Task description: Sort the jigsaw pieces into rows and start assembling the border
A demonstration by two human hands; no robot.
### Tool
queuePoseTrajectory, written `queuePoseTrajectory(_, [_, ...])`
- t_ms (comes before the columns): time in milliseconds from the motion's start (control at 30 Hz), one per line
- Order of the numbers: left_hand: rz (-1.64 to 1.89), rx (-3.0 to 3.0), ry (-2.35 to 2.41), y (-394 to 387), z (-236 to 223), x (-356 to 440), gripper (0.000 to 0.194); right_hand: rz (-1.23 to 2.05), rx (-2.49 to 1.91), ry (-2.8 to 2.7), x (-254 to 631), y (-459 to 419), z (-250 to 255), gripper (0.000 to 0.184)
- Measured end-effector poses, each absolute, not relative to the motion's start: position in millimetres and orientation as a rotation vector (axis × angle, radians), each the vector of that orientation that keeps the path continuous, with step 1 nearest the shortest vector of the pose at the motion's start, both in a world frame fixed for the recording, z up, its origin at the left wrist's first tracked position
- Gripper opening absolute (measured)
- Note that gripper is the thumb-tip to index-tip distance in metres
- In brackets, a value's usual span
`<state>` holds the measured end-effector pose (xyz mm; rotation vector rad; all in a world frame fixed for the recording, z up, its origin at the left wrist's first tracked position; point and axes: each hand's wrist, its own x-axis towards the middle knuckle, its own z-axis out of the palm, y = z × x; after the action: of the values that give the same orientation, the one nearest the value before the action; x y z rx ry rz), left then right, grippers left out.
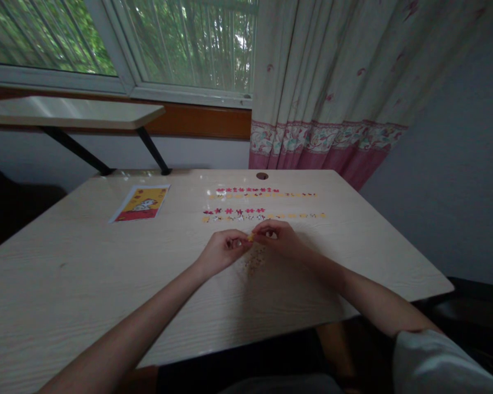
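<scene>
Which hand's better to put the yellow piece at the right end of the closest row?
Probably the right hand: it pinches the yellow piece and is nearer the right end of the row than the left hand.

Worktop (107, 295): wood-grain, smooth, faint sheen. Nine o'clock, printed sheet (142, 203): paper-like, smooth. Ten o'clock, shelf (66, 112): smooth, glossy streaks; struts (154, 150) look like metal. Eleven o'clock, window pane (193, 44): glass. One o'clock, curtain (312, 71): soft matt cloth. Four o'clock, sleeve (435, 355): matt cloth.
</scene>
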<state>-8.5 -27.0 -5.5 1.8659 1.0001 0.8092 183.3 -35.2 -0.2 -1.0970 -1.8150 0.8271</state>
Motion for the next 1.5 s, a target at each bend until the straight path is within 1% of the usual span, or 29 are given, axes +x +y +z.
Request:
queuePoseTrajectory(200, [0.824,1.72,0.989,-26.1,-1.5,-8.4,0.026,0.688,-1.085,-1.887,185.1,-40.4,7.5,0.014])
queuePoseTrajectory(400, [0.812,1.659,0.968,-26.4,1.1,-7.0,0.025,0.281,-0.979,-2.025,188.5,-39.8,11.4,0.008])
queuePoseTrajectory(500, [0.827,1.735,0.963,-25.8,0.8,-8.6,0.023,0.13,-0.943,-1.937,193.0,-37.7,15.3,0.008])
queuePoseTrajectory(600, [0.8,1.977,0.971,-23.9,0.2,-13.7,0.019,0.076,-0.961,-1.771,198.0,-36.0,20.4,0.007])
queuePoseTrajectory(767, [0.654,2.346,0.796,-21.7,0.6,-22.0,0.016,0.077,-0.996,-1.695,200.8,-35.2,20.6,0.007])
queuePoseTrajectory(933, [0.455,2.546,0.672,-24.9,1.5,-23.0,0.024,0.121,-0.967,-1.727,201.9,-31.7,17.9,0.006])
queuePoseTrajectory(1067, [0.379,2.627,0.64,-26.9,1.4,-21.0,0.025,0.183,-1.073,-1.837,217.8,-21.0,23.9,0.008])
queuePoseTrajectory(1233, [0.383,2.629,0.655,-25.7,-1.1,-21.1,0.023,0.392,-1.374,-2.084,273.5,-6.6,29.5,0.015])
queuePoseTrajectory(1433, [0.447,2.583,0.658,-25.1,-2.4,-22.6,0.019,0.476,-1.781,-1.747,365.1,-11.1,18.7,0.034])
queuePoseTrajectory(1500, [0.447,2.576,0.669,-25.3,-0.5,-22.2,0.018,0.511,-1.923,-1.678,391.0,-16.1,12.3,0.037])
